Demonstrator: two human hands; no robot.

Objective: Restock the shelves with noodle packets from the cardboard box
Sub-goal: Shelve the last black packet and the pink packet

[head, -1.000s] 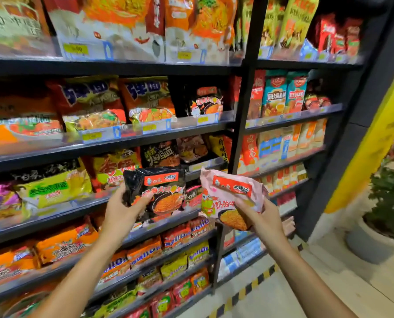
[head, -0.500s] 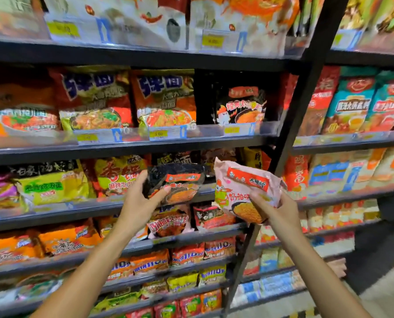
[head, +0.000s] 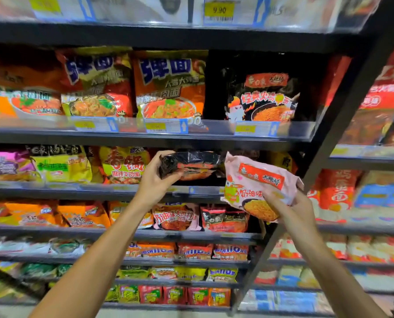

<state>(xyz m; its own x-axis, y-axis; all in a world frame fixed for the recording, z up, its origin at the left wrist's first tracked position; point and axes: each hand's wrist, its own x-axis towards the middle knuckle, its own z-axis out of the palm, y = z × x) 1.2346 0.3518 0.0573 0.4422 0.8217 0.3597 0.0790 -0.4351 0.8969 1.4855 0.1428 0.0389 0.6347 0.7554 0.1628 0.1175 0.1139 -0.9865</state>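
Tipped the black noodle packet (head: 189, 165) flat, left hand (head: 155, 180) fingers gripping it, into the shelf (head: 122, 191); pink noodle packet (head: 258, 187) waited, pinched in right hand (head: 292, 207).

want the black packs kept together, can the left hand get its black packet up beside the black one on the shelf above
Probably yes: the left hand grips the black packet just under that shelf, and the dark gap left of the shelved black packet looks open.

Left hand (head: 155, 180) has tipped the black packet (head: 191, 165) flat toward the shelf (head: 99, 191)
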